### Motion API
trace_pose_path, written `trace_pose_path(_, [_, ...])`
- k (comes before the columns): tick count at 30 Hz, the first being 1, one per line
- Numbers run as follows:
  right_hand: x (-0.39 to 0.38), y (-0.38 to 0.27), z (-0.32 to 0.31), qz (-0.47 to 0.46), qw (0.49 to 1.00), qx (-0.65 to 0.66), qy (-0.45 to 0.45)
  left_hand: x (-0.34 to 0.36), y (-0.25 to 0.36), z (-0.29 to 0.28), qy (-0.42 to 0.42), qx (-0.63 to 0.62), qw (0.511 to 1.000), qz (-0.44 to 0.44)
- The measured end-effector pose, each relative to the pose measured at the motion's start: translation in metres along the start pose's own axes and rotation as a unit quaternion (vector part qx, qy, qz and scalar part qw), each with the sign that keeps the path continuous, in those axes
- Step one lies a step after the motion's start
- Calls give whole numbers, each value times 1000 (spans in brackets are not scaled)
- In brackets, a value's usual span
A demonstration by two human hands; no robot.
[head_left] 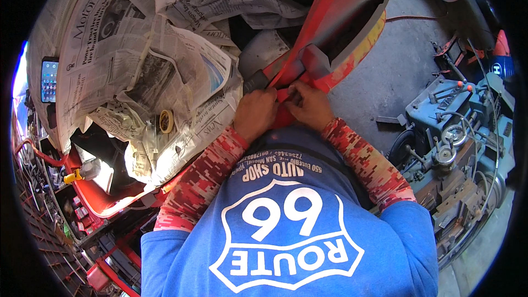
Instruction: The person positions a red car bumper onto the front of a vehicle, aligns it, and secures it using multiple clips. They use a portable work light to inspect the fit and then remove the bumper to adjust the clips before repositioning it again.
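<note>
My left hand (pixel 256 113) is closed against the red painted panel (pixel 286 114) just in front of my waist; its fingertips are hidden. Beside it, my right hand (pixel 311 108) has its thumb and fingers pinched together at the same red part. What either hand holds, if anything, is too small or hidden to make out. Just beyond them, a narrow red strip-like edge (pixel 311 25) rises toward the top. Right of it stands a curved, hollow body panel (pixel 358 61) with red and yellow patches and a grey inner side.
Taped newspaper sheets (pixel 192 60) cover the large form on the left. A tape roll (pixel 166 121) and a phone (pixel 49 81) rest there. Blue-grey machinery (pixel 448 115) with red-knobbed levers stands right, on the grey floor (pixel 407 49). A yellow-handled tool (pixel 81 175) lies lower left.
</note>
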State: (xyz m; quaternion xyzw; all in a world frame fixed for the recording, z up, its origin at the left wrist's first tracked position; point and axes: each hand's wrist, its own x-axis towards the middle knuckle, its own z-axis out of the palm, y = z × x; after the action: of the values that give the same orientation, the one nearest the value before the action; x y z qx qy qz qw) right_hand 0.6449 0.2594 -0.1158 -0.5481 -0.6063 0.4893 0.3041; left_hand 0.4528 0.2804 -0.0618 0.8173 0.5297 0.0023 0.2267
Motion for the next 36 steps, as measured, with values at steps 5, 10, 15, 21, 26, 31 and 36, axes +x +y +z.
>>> trace_pose_path(5, [-1, 1, 2, -37, 998, -39, 26, -2, 7, -4, -1, 6, 1000, -18])
trace_pose_path(10, [-3, -4, 1, -13, 999, -28, 22, 1, -2, -18, -55, 1, 998, 14])
trace_pose_path(15, [7, -16, 2, 27, 998, -46, 24, 6, -19, -23, -62, -27, 997, 43])
trace_pose_path(21, [16, -32, 4, 64, 980, -185, 38, 3, -17, -19, -21, -112, 993, -29])
trace_pose_path(26, [14, -34, 4, 80, 982, -167, 32, 5, -12, -24, -5, -61, 992, -112])
trace_pose_path(31, [10, -15, 1, 53, 996, -74, 12, 20, -8, -19, -11, 27, 994, -105])
trace_pose_path(36, [9, -9, 2, 36, 996, -83, 23, 36, 2, -13, 19, 92, 994, -51])
